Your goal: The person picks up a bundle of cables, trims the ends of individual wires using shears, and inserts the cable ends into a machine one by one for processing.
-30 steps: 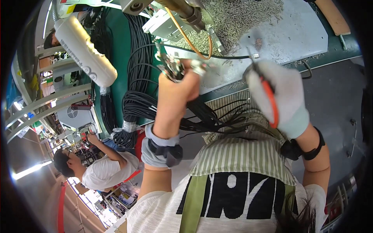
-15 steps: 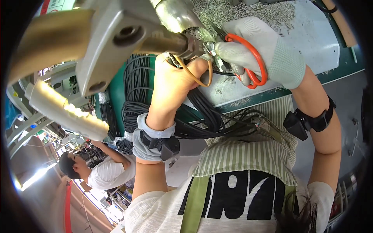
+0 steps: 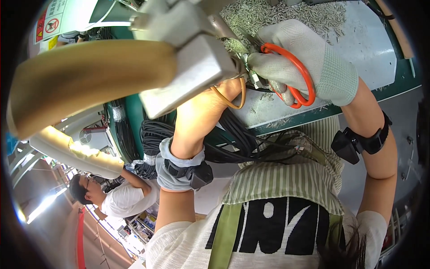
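My bare left hand (image 3: 201,107) is bent closed under a grey metal block, its fingers mostly hidden; what it grips cannot be made out. An orange-yellow loop (image 3: 236,106) shows beside its fingertips. My right hand (image 3: 291,56), in a white knit glove, is closed with red-handled scissors (image 3: 309,76) hooked through its fingers; the dark blades point up and left. Its thumb lies against a small shiny metal connector (image 3: 255,80) between the two hands.
Many small metal pins (image 3: 286,15) lie heaped on a white sheet (image 3: 369,49). Overhead, a grey metal block (image 3: 192,67) with a blurred tan arm (image 3: 94,76) blocks part of the view. Black cable bundles (image 3: 154,134) hang at the bench edge. A person (image 3: 125,197) works at left.
The grey block and tan arm appear farther right and lower in view, now covering more of my left fingers. Both hands stay together with nearly the same hold, slightly shifted right.
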